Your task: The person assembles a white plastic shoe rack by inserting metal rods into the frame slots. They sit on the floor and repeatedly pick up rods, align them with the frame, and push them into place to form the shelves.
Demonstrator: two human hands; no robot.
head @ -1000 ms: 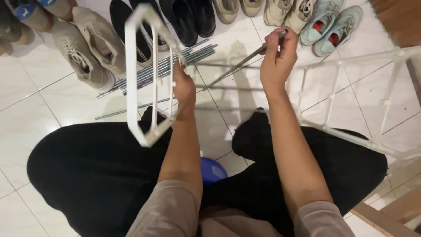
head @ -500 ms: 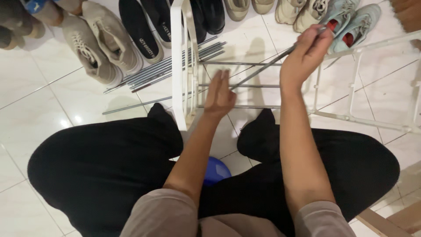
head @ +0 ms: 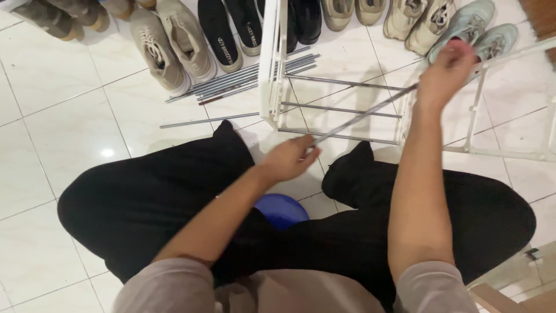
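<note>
This is a home, most likely an entryway or hall where footwear is kept. The floor is glossy white ceramic tile, and a row of shoes lines up along its far edge: beige sneakers, black slip-ons, pale blue trainers. Just in front of that row lies a bundle of loose metal rods, and right beside the rods stands a half-built white shoe rack. The person sits cross-legged on the tiles, near the rack.

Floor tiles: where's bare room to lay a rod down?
Bare tile lies left of the beige sneakers and loose rod, above the left knee. Crowded: the shoe row on top, rod bundle, white rack by both hands.
</note>
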